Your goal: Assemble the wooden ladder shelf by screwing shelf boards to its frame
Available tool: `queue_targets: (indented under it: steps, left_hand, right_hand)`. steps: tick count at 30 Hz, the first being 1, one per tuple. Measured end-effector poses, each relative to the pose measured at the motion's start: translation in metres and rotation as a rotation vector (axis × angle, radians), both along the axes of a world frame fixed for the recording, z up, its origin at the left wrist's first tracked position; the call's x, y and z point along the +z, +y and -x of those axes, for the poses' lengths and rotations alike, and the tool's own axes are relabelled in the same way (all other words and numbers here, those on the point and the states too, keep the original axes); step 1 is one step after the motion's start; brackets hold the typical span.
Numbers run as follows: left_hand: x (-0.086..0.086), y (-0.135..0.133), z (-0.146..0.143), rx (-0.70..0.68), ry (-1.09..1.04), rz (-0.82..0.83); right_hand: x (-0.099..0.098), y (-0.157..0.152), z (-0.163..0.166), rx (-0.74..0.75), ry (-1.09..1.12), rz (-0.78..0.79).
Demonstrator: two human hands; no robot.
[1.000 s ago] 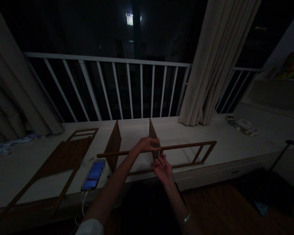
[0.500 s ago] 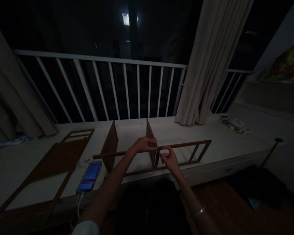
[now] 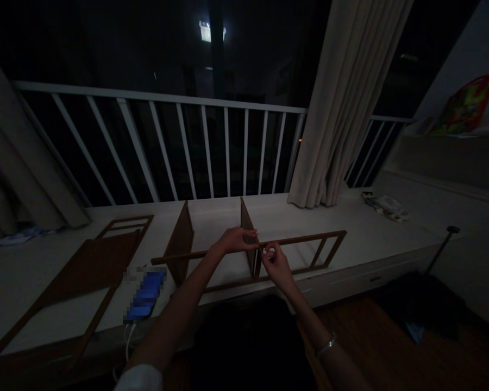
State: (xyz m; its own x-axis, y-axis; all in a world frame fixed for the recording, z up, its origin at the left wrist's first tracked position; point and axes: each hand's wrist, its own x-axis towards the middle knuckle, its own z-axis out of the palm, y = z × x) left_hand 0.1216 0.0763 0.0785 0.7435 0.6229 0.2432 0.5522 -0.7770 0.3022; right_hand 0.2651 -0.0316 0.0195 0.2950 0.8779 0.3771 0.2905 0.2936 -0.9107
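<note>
White ledge (image 3: pixel 375 233), wooden frame (image 3: pixel 301 239), right hand (image 3: pixel 277 267) higher

Beyond the grip, a white railing (image 3: pixel 204 102) crosses a night-black window (image 3: pixel 248 60), with a bright white light (image 3: pixel 206 32) showing in it. Pale curtains (image 3: pixel 342 119) hang left and right of the grip, reaching the white ledge (image 3: pixel 309 216) that spreads beneath it. To its right I make out a drawer front (image 3: pixel 354 284), and lower, a dim brown floor (image 3: pixel 358 323).
</note>
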Motion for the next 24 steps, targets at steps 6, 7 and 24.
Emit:
queue_targets:
  steps: [6,7,24]
  left_hand:
    - [0.001,-0.002,-0.002,0.049,0.057,-0.047]
    - [0.001,-0.002,-0.002,0.043,0.059,-0.050]
    - [-0.002,0.005,0.004,-0.018,-0.031,0.000]
  right_hand:
    - [-0.001,0.005,0.002,0.046,0.096,-0.005]
    - [-0.003,0.004,0.002,0.058,0.141,-0.003]
    - [-0.015,-0.009,0.065,0.364,1.238,-0.185]
